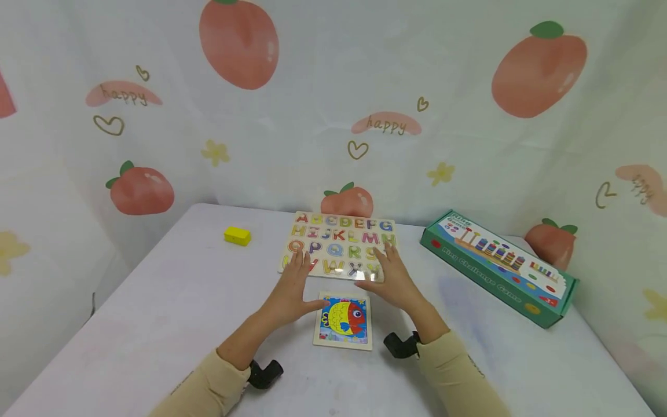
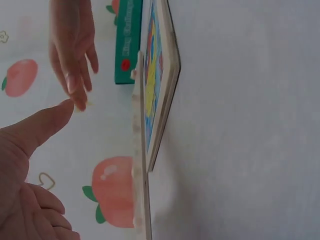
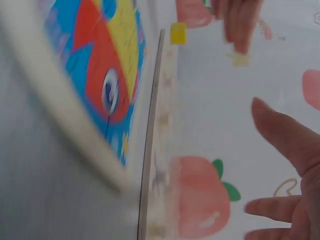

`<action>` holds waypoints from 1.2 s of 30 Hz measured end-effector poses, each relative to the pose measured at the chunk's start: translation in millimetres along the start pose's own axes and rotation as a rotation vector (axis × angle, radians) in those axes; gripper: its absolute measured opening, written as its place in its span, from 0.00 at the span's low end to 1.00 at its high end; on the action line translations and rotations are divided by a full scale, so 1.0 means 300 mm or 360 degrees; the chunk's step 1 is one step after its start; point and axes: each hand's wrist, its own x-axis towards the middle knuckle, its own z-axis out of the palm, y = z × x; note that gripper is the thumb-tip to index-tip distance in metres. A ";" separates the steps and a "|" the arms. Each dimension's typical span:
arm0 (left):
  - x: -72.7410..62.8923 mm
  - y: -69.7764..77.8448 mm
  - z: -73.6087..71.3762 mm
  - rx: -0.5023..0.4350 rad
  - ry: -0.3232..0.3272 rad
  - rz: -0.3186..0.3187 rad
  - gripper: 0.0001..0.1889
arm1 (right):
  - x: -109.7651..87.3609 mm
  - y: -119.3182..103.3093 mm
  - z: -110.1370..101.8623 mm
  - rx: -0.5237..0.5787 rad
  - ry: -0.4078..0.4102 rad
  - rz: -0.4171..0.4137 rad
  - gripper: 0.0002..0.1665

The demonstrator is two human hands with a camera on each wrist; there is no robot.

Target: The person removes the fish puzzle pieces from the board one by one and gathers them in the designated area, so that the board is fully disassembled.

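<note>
While a yellow block (image 1: 237,236) sits near the bench's (image 1: 156,313) far left corner, my left grip (image 1: 286,292) is raised to its right, spread wide. Midway along the far edge lies the alphabet board (image 1: 341,242); on its near side, just apart from it, the fish puzzle (image 1: 344,319) lies flat, the fish's red head toward the right edge. My right grip (image 1: 396,284), spread too, faces the left one. Beyond it, the green game box (image 1: 497,266) lies slantwise at the far right corner.

Left hand (image 1: 288,294), right hand (image 1: 396,284) apparently hover; fish puzzle (image 1: 344,319) lies flat.
</note>
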 end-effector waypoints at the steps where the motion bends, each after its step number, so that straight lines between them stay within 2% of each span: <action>1: -0.001 0.004 0.014 -0.0064 -0.0052 -0.0034 0.56 | -0.001 -0.015 0.010 0.0051 -0.0020 -0.0002 0.54; 3: -0.003 0.011 0.038 -0.0163 -0.0105 -0.0084 0.52 | -0.003 -0.041 0.032 0.0119 -0.0055 -0.0020 0.48; 5: -0.003 0.017 0.055 -0.0216 -0.0114 -0.0105 0.49 | -0.001 -0.063 0.052 0.0146 -0.0083 -0.0045 0.43; 9: -0.003 0.010 0.081 -0.0295 -0.0089 -0.0093 0.41 | 0.010 -0.096 0.086 0.0203 -0.0159 -0.0133 0.33; 12: -0.003 -0.008 0.100 -0.0347 -0.0116 -0.0082 0.40 | 0.016 -0.110 0.109 0.0279 -0.0256 -0.0194 0.26; 16: -0.002 -0.035 0.127 -0.0343 -0.0164 -0.0078 0.41 | 0.021 -0.107 0.142 0.0326 -0.0394 -0.0222 0.20; 20: -0.003 -0.048 0.142 -0.0288 -0.0174 -0.0056 0.40 | 0.025 -0.093 0.170 0.0334 -0.0444 -0.0197 0.15; 23: -0.004 -0.046 0.142 -0.0282 -0.0187 -0.0051 0.39 | 0.026 -0.086 0.179 0.0332 -0.0445 -0.0189 0.12; 36: -0.012 -0.038 0.135 -0.0257 -0.0242 -0.0046 0.36 | 0.016 -0.097 0.181 0.0298 -0.0484 -0.0196 0.13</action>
